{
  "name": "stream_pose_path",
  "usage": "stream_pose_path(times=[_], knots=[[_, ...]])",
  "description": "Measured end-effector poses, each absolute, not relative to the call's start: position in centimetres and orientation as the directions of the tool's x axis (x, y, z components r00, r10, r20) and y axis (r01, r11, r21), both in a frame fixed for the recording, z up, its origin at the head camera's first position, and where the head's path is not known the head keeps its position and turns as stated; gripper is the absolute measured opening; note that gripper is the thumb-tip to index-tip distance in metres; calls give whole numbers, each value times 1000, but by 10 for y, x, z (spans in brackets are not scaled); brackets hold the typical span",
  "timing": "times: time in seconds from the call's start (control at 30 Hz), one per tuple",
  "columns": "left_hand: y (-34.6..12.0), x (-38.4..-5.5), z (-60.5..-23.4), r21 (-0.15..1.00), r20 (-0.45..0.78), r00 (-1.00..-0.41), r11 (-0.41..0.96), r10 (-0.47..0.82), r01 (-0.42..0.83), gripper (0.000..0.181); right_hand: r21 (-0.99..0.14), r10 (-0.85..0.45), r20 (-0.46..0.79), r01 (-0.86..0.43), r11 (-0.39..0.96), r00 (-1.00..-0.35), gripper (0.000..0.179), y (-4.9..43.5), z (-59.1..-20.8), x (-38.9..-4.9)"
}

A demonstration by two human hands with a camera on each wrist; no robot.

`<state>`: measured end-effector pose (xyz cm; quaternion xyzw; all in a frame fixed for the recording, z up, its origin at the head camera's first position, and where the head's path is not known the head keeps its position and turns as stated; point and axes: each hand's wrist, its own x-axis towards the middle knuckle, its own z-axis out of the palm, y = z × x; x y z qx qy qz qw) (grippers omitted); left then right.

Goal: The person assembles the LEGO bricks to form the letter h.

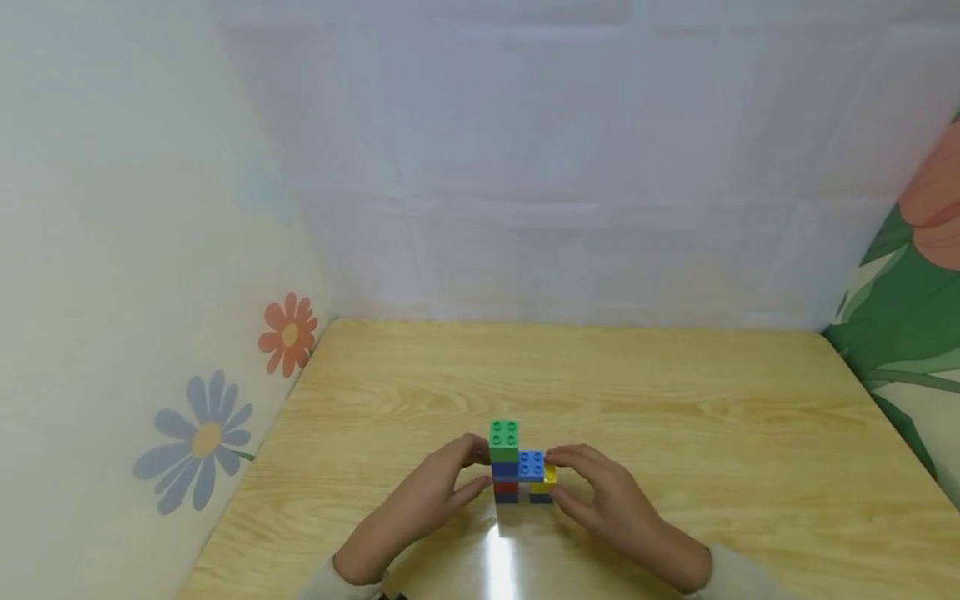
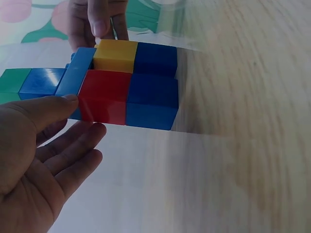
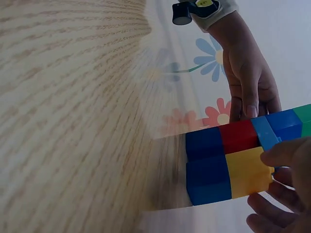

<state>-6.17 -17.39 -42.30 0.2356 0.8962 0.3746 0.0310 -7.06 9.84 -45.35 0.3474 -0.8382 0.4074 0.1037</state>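
Observation:
A small structure of toy building bricks stands on the table. Its left column has a dark blue brick [image 2: 152, 101] at the bottom, then a red brick [image 2: 104, 97], a thin light blue brick [image 1: 532, 466], a blue brick [image 1: 506, 468] and a green brick [image 1: 504, 442] on top. The light blue brick spans across to a yellow brick [image 3: 250, 172], which sits on another dark blue brick [image 3: 209, 180]. My left hand [image 1: 444, 486] holds the left column between thumb and fingers. From the other side, my right hand [image 1: 609, 500] grips around the yellow brick, thumb in front and forefinger at the light blue brick.
The wood-grain table [image 1: 675, 383] extends around the bricks. A pale cloth [image 1: 562, 167] hangs behind it. Flower-patterned panels flank the left [image 1: 206, 437] and right sides. A small black device [image 3: 182, 13] is strapped at my left wrist.

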Motion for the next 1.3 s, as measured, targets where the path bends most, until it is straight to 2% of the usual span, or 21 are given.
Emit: stream_pose_path(times=[0.17,0.43,0.6,0.73,0.87,1.0,1.3], knots=[[-173,-64,-425,692,140,-881,592,451,413,28,-615,-463,493,-671,414,-737,44,95,-456,-74],[-167,-74,-432,720,174,-883,556,437,417,25,-681,-417,494,-638,359,-763,40,94,-463,-79],[-159,-83,-435,742,200,-923,564,329,362,27,-719,-407,469,-607,340,-784,37,92,-460,-88],[-150,-93,-432,755,242,-939,561,243,340,33,-793,-378,417,-534,292,-827,35,91,-451,-100],[-143,-102,-427,767,253,-935,538,250,351,47,-844,-356,368,-469,259,-859,35,94,-444,-114],[-136,-113,-425,779,238,-935,523,264,346,54,-854,-348,324,-430,292,-880,34,98,-440,-129],[-128,-134,-431,744,156,-946,596,286,303,53,-818,-356,262,-402,411,-897,32,105,-443,-149]])
